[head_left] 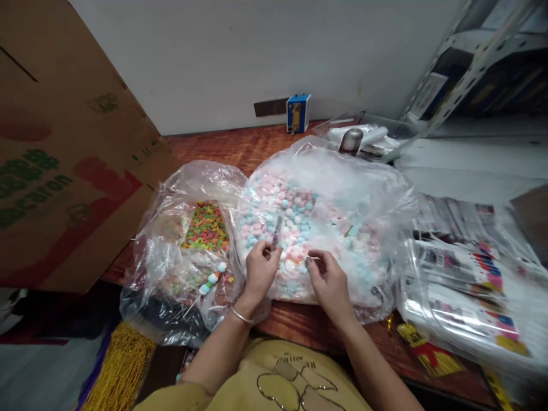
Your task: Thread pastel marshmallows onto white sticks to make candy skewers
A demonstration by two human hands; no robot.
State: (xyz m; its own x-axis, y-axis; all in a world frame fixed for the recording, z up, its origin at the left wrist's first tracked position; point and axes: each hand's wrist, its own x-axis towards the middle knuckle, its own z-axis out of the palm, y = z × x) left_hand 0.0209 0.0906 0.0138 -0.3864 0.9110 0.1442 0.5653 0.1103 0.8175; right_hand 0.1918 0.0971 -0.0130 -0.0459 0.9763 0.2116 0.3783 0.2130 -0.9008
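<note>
My left hand [262, 268] is closed around a thin stick [277, 229], which points up and away from me over the candy. Beside it, my right hand [329, 279] hovers over the same heap, its thumb and fingers bent and slightly apart, with nothing visible between them. Under both hands lies a large clear plastic bag [342, 165] of pastel marshmallow-like balls [295, 214] in pink, blue and white. Left of it, a second clear bag [201, 171] holds small ring-shaped candies [206, 225] in red, green and orange. A finished-looking candy skewer [213, 278] rests on that bag.
A big cardboard box [64, 142] stands at the left. Stacked printed plastic packages [466, 285] lie at the right. At the back are a small blue-and-white box [298, 113] and a clear tray [385, 134] with plastic bags. A metal shelf [466, 74] rises at the right.
</note>
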